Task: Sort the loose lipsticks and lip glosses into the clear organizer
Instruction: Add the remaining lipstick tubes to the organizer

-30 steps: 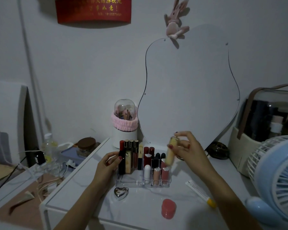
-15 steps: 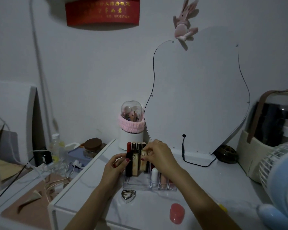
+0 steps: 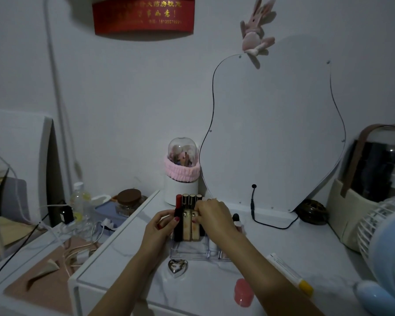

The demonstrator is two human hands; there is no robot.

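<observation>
At frame centre, the right hand (image 3: 211, 215) pinches a beige lip gloss (image 3: 194, 225) standing in the clear organizer (image 3: 187, 252); the left hand (image 3: 161, 226) grips its left side. A careless push could topple neighbouring tubes (image 3: 188, 200).

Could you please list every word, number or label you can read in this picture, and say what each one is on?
"18135579221", roughly, the last digits unsure: small gold number on the red wall banner.
Gold Chinese characters in two rows on the same banner: too blurred to read.
Dark print on the white tube with a yellow cap: too small to read.
Pale beige lip gloss tubes in the clear organizer: no legible label.
</observation>
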